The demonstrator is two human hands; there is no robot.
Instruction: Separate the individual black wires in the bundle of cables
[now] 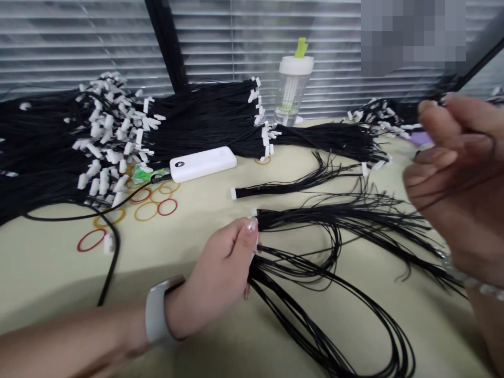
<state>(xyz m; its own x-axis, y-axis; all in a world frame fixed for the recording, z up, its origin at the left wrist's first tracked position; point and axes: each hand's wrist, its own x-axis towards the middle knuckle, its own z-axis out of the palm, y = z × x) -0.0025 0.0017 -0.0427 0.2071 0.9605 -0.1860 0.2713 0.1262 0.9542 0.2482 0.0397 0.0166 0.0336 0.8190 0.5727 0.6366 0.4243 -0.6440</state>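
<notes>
My left hand is closed, thumb on top, around the white connector end of a black wire harness. Its thin black wires run out to the right and loop toward the near edge of the picture. Raised at the right, my right hand has its fingers curled and pinched, and a thin black wire passes across it. A second black wire bundle lies just past my left hand, fanning out to loose ends on the right. Farther back is a smaller bundle with a white connector.
Large stacks of black wires with white connectors line the back. A white power bank with a black cable lies left of centre, near rubber bands. A clear bottle stands by the blinds.
</notes>
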